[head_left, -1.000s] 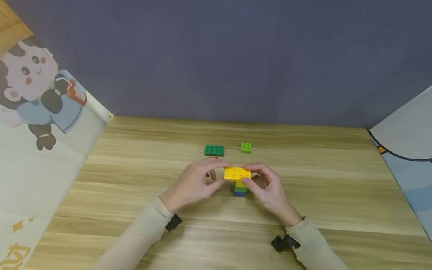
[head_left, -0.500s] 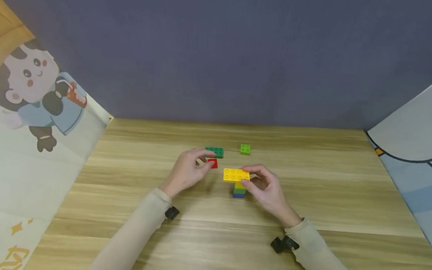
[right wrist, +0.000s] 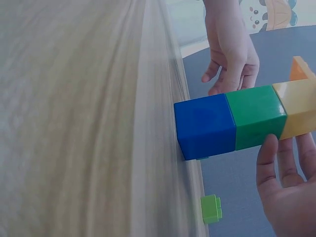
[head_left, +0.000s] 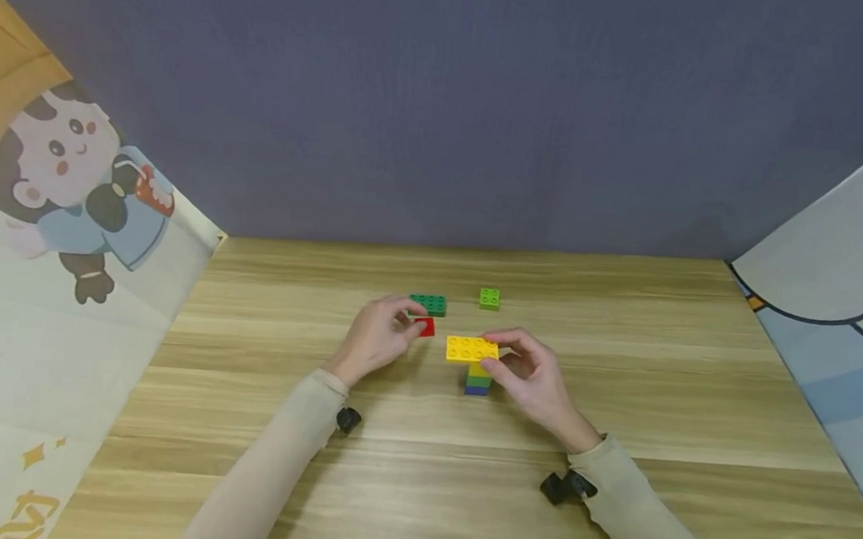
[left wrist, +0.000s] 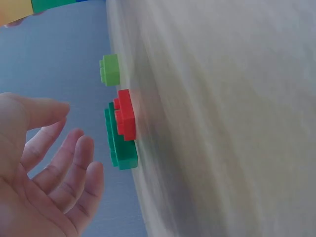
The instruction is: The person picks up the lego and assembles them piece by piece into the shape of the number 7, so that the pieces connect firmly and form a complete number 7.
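My right hand [head_left: 532,381] holds the right end of a long yellow toy brick [head_left: 465,349], thumb in front and a finger behind. That brick tops an upright tower of square blocks, with a yellow block [right wrist: 296,107], a green block [right wrist: 256,116] and a blue block [right wrist: 205,127] at the bottom. To the left, my left hand [head_left: 376,337] hovers over the table, its fingers loosely bent around nothing. Its fingertips overlap a small red brick [head_left: 428,328] in the head view; the left wrist view shows them apart from the red brick [left wrist: 127,116].
Behind the red brick lies a dark green eight-stud brick [head_left: 436,305]. Farther right is a light green four-stud brick [head_left: 489,299]. The wooden table [head_left: 415,502] meets a dark back panel [head_left: 442,120], with printed panels on both sides.
My left hand has left the long yellow brick and moved left and back to above the red brick. The right hand keeps its grip beside the tower.
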`<state>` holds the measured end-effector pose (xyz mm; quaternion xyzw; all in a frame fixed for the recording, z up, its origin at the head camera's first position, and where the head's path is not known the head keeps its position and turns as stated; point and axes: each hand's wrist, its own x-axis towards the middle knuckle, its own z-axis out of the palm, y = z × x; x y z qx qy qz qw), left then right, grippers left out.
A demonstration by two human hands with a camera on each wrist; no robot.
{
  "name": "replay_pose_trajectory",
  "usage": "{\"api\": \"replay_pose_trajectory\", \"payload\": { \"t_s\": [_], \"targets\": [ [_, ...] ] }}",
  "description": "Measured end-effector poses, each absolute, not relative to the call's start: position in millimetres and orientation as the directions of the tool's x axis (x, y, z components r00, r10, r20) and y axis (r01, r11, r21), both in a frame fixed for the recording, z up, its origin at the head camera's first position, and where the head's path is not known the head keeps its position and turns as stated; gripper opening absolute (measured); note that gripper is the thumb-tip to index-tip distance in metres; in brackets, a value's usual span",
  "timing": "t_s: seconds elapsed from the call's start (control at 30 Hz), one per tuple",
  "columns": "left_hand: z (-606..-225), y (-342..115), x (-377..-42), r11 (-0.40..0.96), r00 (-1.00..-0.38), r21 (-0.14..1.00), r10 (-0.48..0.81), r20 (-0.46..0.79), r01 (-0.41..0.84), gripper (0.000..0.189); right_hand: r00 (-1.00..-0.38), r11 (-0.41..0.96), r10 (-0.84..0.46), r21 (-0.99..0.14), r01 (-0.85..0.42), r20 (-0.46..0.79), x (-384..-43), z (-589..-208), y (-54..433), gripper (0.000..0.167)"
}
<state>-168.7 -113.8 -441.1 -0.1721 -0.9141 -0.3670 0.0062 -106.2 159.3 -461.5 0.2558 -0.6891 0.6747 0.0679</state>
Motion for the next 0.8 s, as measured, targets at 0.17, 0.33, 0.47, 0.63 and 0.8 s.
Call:
{"api": "replay_pose_trajectory", "payload": {
  "t_s": [0.17, 0.33, 0.47, 0.63, 0.8],
  "targets": [
    [-445, -111, -173, 0.7, -0.945, 0.649, 0.312, 0.1, 0.3, 0.018, -0.86, -0.051, -0.255, -0.895, -0.444, 0.441, -107, -462, 160, 0.027],
    [-449, -109, -178, 0.708, -0.95, 0.651, 0.307, 0.062, 0.272, 0.02, -0.856, -0.061, -0.255, -0.891, -0.451, 0.451, -107, -463, 160, 0.027],
    [-451, -108, -179, 0.709, -0.951, 0.655, 0.307, 0.046, 0.261, 0.022, -0.856, -0.06, -0.259, -0.892, -0.449, 0.448, -106, -462, 159, 0.027],
    [-455, -109, -183, 0.717, -0.951, 0.648, 0.307, 0.04, 0.258, 0.027, -0.858, -0.05, -0.257, -0.893, -0.447, 0.444, -106, -462, 159, 0.027],
    [-458, -110, -186, 0.734, -0.953, 0.635, 0.301, 0.013, 0.241, 0.032, -0.86, -0.039, -0.257, -0.893, -0.448, 0.442, -105, -462, 160, 0.027]
  ]
}}
